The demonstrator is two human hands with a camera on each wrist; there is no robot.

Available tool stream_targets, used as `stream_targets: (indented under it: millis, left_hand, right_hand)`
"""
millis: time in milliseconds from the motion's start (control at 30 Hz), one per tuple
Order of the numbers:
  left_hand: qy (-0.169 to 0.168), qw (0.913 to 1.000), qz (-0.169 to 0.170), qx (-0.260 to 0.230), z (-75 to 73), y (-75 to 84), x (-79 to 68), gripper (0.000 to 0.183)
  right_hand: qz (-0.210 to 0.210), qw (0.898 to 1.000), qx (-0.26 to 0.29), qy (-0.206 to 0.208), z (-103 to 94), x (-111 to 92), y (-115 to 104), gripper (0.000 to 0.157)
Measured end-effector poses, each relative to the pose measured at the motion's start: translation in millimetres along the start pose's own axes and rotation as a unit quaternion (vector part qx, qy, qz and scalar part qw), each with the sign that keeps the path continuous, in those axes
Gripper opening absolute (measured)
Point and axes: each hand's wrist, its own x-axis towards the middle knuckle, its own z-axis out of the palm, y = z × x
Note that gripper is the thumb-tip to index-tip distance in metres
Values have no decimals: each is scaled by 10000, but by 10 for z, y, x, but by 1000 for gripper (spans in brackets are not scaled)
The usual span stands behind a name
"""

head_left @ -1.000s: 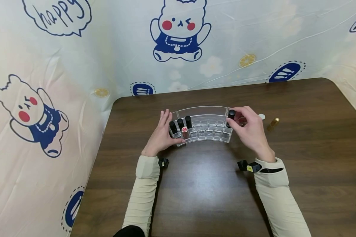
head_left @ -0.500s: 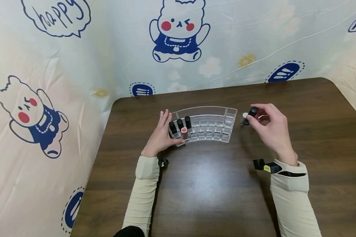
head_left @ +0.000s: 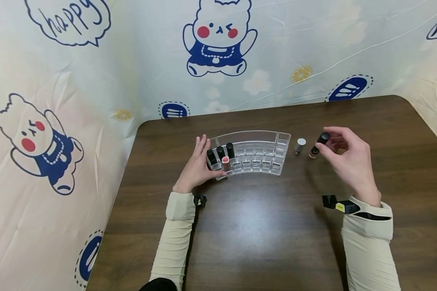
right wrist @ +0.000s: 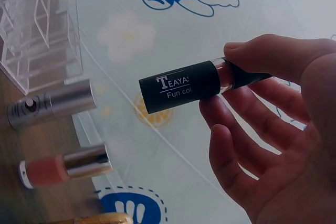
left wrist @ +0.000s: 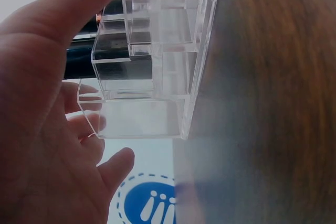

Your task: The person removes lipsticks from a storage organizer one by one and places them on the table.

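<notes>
My left hand grips the left end of a clear, curved lipstick organizer, thumb along its front and fingers behind. Three black lipsticks and one tube with a pinkish-red top stand in its left slots. Off to the right, my right hand pinches a black lipstick between thumb and fingers. In the right wrist view this lipstick has white lettering and a see-through pinkish band near the thumb. In the left wrist view, the organizer's end wall sits close beside the palm.
Right of the organizer stands a silver tube. The right wrist view also has a pink tube with a silver cap and part of a gold tube. A patterned cloth hangs behind the brown table.
My right hand has carried the black lipstick from the organizer's right end away to the right, past the silver tube, which now shows fully. The left hand has stayed on the organizer.
</notes>
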Motion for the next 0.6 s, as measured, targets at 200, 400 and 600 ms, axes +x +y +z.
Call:
stream_targets:
  millis: [200, 400, 600]
  left_hand:
    - [3, 10000, 18, -9, 12, 10, 5, 123]
    - [-1, 10000, 7, -2, 22, 6, 1, 123]
    - [25, 10000, 37, -16, 8, 5, 4, 123]
  right_hand:
    - [195, 9998, -5, 22, -65, -11, 48, 41]
    - [350, 9994, -38, 45, -120, -12, 84, 40]
    - [449, 9989, -52, 94, -183, 1, 124, 38]
